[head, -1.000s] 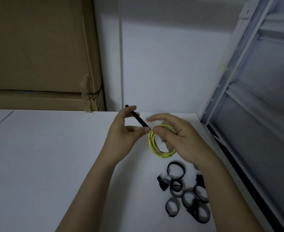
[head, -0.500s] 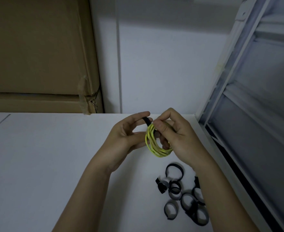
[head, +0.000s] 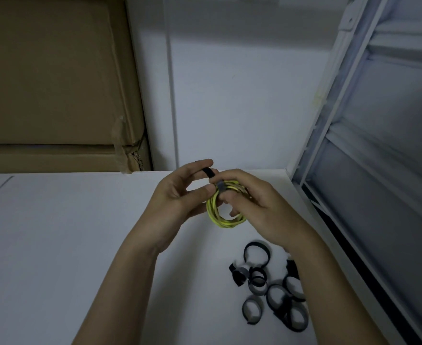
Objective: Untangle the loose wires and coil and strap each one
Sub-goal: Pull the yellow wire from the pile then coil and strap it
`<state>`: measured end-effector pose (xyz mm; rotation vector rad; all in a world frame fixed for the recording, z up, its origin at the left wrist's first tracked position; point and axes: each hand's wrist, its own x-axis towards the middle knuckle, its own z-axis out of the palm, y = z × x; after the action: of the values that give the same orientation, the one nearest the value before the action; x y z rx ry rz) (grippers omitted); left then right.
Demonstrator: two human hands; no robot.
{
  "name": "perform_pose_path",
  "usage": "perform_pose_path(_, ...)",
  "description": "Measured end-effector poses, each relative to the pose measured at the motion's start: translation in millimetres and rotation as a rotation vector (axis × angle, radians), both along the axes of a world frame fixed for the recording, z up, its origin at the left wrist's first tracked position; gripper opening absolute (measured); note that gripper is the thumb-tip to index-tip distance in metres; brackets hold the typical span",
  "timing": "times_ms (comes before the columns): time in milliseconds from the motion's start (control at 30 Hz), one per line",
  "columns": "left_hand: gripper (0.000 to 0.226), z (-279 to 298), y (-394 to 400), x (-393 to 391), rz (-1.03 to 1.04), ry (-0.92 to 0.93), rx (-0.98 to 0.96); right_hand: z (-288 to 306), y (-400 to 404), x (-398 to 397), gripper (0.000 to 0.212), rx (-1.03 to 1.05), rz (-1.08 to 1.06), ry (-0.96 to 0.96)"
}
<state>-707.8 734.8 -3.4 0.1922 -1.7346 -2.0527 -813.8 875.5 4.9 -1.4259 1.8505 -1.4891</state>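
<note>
Strap (head: 220, 186) now wrapped over yellow coil (head: 226, 215), pinched between both hands' grips.

A single head-worn view looks forward and steeply down from close above the white bench (head: 55, 245), facing its far edge where the wall (head: 242, 95) rises. Both forearms reach in from the near edge, toward the bench's far right corner.

Your left hand (head: 180, 197) was raised over the table, thumb & index curled in a pinch; right hand (head: 257, 210) met it, fingers curled, forearms converging.
</note>
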Motion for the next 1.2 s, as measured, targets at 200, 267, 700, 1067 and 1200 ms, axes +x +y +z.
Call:
perform_pose_path(200, 0.042, 0.0, 2.1, 0.2, -0.011, 0.004, -0.019, -3.8, -6.2, -2.6, 0.023, -0.188, -0.200, 0.126)
perform_pose_path(267, 0.040, 0.4, 1.9, 0.4, -0.012, 0.006, -0.043, -2.1, -6.3, -1.2, 0.024, -0.226, -0.203, 0.040)
perform_pose_path(700, 0.041, 3.6, -1.6, 3.2, 0.086, 0.004, -0.210, -2.0, -2.0, -0.2, 0.020, -0.152, -0.211, 0.216)
perform_pose_path(1067, 0.049, 5.0, 6.8, 4.1, 0.098, -0.059, -0.497, 6.0, -2.7, 2.8, 0.024, -0.008, -0.175, -0.461)
perform_pose_path(1200, 0.050, 4.8, 9.9, 3.9, 0.157, -0.107, -0.715, 4.6, -5.9, 4.9, 0.022, -0.016, -0.247, -0.389)
